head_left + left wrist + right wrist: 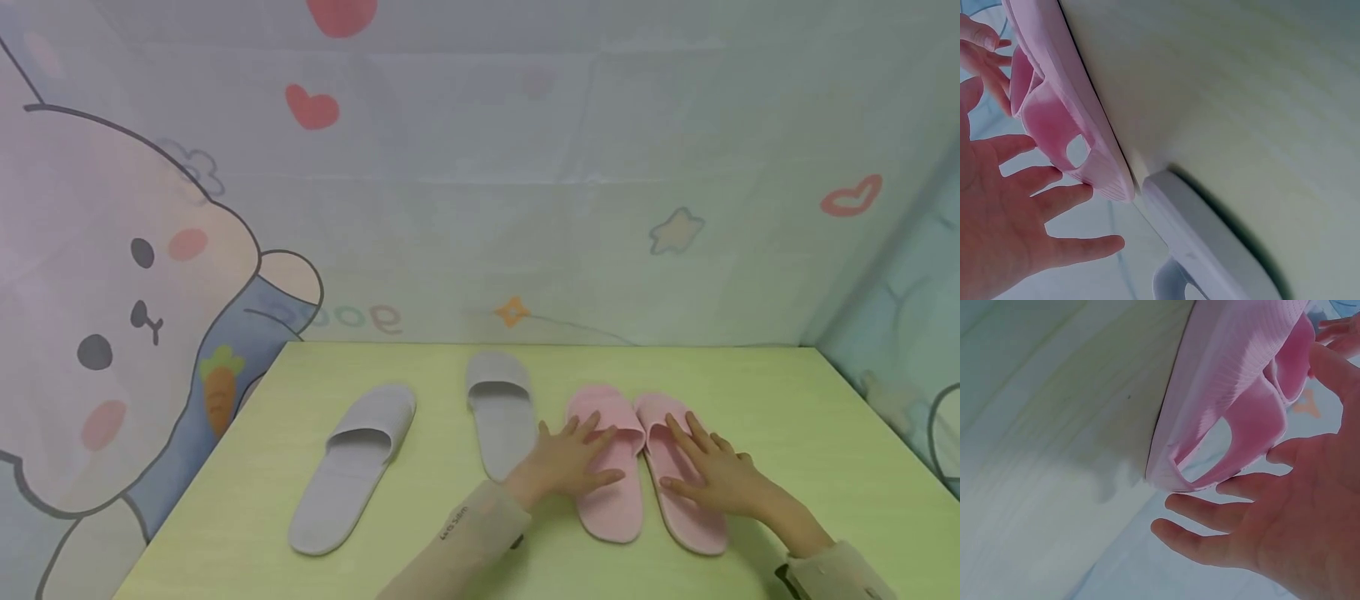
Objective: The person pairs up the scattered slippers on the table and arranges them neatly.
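Two pink open-toed slippers lie side by side on the right half of the table, toes pointing away, their straps touching or nearly so. Over the left pink slipper [612, 510] my left hand [564, 462] spreads its fingers, the tips at its strap. My right hand [723, 479] does the same over the right pink slipper [693, 527], fingers straight and apart. In the left wrist view the fingertips line up along the pink strap [1054, 119]. From the right wrist, the fingers sit by the other slipper's strap [1244, 369]. Whether the fingertips press cannot be told.
Left of my left hand lies a grey slipper [504, 425], its heel partly behind the hand. Another grey slipper [341, 492] lies tilted further left. All rest on a yellow-green table [225, 533]. A printed cloth backdrop [465, 225] rises behind the far edge.
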Demonstrator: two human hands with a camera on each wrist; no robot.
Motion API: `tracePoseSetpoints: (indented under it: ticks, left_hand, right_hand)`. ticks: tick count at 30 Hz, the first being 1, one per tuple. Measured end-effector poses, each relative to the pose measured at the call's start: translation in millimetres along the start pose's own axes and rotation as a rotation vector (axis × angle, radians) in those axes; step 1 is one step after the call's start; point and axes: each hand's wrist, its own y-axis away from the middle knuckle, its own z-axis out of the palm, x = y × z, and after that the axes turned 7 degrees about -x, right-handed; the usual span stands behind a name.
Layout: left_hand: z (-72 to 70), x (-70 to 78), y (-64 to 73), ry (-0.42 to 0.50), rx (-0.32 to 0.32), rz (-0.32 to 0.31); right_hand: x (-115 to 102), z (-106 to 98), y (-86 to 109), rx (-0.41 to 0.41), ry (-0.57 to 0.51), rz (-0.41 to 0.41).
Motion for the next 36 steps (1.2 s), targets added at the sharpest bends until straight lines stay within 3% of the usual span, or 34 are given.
tracePoseSetpoints:
  ticks: [9,26,36]
  left_hand:
    - [1.8,-1.8,-1.4,0.044,0.000,0.000]
    - [5.8,10.0,-6.2,0.010,-0.005,-0.069]
    - [9.1,9.0,-4.5,-0.033,0.011,-0.067]
  right_hand:
    - [0.4,0.2,-3.5,-0.009,-0.003,-0.010]
    - [7.6,-1.2,-9.6,-0.023,-0.007,-0.023]
    - [10.1,2.0,-9.4,-0.004,0.002,-0.024]
